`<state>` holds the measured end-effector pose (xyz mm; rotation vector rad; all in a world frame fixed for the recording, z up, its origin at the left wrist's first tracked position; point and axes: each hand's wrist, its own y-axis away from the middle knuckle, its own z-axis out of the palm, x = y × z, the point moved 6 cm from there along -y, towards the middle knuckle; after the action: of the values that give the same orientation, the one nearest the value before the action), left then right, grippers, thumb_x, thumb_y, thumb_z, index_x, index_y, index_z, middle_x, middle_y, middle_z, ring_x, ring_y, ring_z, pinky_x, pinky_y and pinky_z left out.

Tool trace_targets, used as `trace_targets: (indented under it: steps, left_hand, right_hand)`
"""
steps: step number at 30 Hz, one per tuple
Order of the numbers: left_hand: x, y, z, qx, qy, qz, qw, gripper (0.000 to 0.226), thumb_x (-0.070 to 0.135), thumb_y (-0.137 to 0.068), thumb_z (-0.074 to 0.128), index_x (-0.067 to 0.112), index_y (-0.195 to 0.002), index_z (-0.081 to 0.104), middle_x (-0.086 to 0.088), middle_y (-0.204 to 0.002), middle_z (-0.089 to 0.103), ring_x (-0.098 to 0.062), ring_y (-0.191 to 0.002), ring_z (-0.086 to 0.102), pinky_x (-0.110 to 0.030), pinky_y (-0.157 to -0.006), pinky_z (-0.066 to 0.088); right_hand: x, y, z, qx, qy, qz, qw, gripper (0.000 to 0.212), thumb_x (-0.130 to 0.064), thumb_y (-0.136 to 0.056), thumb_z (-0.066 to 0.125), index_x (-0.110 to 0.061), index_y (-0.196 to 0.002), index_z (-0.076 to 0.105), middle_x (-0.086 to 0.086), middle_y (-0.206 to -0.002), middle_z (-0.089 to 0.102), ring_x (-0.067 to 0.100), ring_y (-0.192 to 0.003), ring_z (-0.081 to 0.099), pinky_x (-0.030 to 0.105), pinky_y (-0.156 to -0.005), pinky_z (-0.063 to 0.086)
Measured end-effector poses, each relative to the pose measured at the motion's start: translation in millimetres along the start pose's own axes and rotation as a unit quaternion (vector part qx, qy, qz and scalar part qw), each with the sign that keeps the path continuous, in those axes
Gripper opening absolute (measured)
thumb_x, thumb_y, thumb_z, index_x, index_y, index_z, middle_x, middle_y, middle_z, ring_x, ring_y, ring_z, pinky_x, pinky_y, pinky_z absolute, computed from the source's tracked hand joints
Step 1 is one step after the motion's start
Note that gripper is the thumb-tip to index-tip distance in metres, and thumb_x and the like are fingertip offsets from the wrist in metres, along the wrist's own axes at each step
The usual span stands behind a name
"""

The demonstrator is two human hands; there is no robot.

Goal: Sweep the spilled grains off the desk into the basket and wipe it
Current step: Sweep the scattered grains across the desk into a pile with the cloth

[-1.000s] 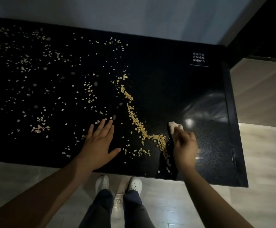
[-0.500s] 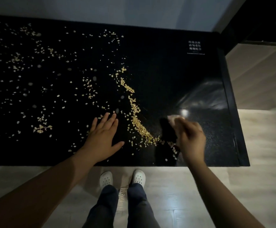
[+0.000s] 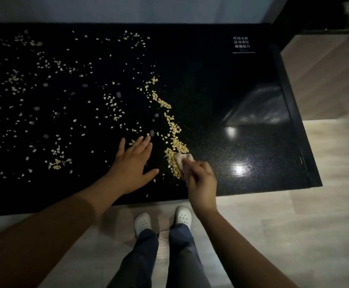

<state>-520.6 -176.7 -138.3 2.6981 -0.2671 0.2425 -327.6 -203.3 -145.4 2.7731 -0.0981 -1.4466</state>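
Black shiny worktop [image 3: 242,96] fills most of what you see. Pale grains [image 3: 111,107] lie all over its left side. A thick line of grains [image 3: 172,125] runs down the middle, heaped up so it is easy to sweep. Your left hand [image 3: 133,165] lies flat with fingers spread, likely to steady you. Your right hand [image 3: 200,179] pinches a small pale cloth [image 3: 182,160] against the bottom of that line, ready to push it. It may be a sponge, as the light is dim. No basket shows.

Dim scene, glare spots on glossy black desk [image 3: 252,142], wide-angle edge distortion, soft focus
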Motion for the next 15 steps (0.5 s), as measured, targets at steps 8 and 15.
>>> trace_targets:
  steps: [8,15]
  left_hand:
    - [-32,29,-8,0.007,0.007,-0.017,1.0,0.088,0.062,-0.089,0.039,0.015,-0.152,-0.001,0.002,-0.158,-0.018,-0.014,-0.142,-0.023,-0.044,-0.116,-0.015]
    - [-51,39,1,-0.008,-0.015,-0.043,0.999,0.092,0.065,-0.087,0.04,0.013,-0.152,-0.001,-0.001,-0.157,-0.02,-0.017,-0.143,-0.022,-0.045,-0.117,-0.013]
  right_hand:
    - [47,-11,-61,0.144,0.06,0.116,0.981,0.026,-0.004,-0.092,0.056,-0.01,-0.114,0.069,0.005,-0.097,0.052,0.024,-0.087,0.056,0.03,-0.079,0.045]
    - [-5,36,41,0.054,0.025,0.009,0.998,0.029,-0.012,-0.093,0.059,-0.016,-0.121,0.067,0.003,-0.095,0.054,0.018,-0.085,0.052,0.024,-0.075,0.045]
